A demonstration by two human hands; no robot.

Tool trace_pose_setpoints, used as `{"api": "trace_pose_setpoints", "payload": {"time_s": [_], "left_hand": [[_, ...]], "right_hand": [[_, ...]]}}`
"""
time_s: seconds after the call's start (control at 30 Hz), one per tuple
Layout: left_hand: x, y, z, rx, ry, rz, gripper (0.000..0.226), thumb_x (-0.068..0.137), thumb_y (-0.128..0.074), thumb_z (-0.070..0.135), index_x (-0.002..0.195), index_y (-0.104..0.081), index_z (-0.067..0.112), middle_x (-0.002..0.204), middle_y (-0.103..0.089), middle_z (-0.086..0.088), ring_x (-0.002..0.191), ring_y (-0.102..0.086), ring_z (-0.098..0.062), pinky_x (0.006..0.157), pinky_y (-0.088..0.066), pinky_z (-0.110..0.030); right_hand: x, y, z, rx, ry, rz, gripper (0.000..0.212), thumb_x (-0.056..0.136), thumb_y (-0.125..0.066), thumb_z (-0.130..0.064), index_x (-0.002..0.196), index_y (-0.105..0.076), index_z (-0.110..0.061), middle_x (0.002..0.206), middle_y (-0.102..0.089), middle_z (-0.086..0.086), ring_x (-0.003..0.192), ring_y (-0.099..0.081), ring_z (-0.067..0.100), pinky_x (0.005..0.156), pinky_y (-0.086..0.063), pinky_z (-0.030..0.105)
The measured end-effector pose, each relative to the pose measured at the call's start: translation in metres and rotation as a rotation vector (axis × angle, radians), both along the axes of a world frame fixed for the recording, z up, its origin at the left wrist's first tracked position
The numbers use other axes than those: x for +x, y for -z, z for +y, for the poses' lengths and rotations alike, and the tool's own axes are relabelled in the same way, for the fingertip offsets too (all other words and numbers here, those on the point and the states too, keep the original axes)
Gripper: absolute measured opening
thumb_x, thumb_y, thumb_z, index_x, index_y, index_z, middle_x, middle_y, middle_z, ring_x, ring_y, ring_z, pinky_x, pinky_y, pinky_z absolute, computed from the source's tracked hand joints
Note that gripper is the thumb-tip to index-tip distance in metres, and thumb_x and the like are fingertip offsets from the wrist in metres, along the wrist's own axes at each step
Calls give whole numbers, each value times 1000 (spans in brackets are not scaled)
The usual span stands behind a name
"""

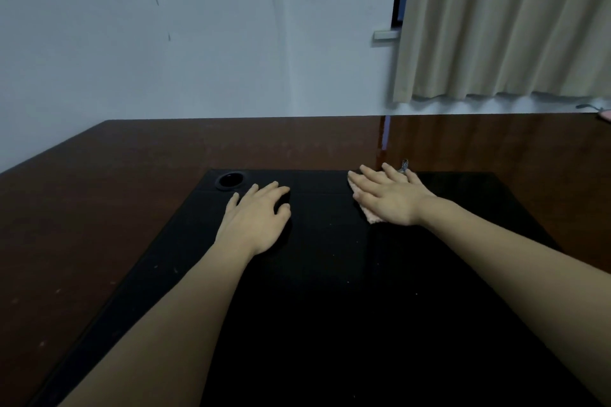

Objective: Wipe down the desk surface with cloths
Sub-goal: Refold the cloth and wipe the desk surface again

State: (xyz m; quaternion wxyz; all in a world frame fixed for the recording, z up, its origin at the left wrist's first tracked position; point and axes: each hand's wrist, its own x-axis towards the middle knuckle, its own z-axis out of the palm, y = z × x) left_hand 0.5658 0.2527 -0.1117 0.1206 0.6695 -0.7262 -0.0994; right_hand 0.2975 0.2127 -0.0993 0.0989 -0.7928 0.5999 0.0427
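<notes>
- Right hand (388, 196) flat, fingers straight, pressing pink cloth (369, 215) on black mat (330, 274) of desk (99, 208).
- Left hand (256, 216) on mat, fingers loosely curled, holding nothing visible.
- Cloth looks soft, light; will bunch, so press with palm.

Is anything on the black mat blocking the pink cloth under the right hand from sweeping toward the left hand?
Nothing visible. The right hand presses the pink cloth flat; bare black mat lies between it and the left hand.
</notes>
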Motion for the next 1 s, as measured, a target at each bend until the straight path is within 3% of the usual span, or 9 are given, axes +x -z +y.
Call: {"api": "trace_pose_setpoints", "payload": {"time_s": [0.37,0.73,1.0], "left_hand": [[-4,-8,2,101,19,-78,54,107,-28,51,159,-21,41,169,-9,11,157,-4,-23,125,-1,-55],[-71,-6,18,169,135,-164,62,101,-18,67,158,-2,50,168,10,15,156,12,-24,120,12,-59],[-72,-2,20,136,122,-181,62,101,-15,68,158,-1,49,168,9,14,156,10,-22,123,8,-57]], "right_hand": [[-24,-2,90,42,-219,-2,55,100,-8,-70,152,10,-61,163,18,-28,152,23,11,124,14,48],[-49,-2,4,20,157,4,57,104,-12,-62,158,4,-50,169,11,-16,156,12,28,122,6,59],[-35,-5,74,33,-139,36,58,103,-11,-65,156,10,-53,167,16,-20,154,19,20,123,10,55]]}}
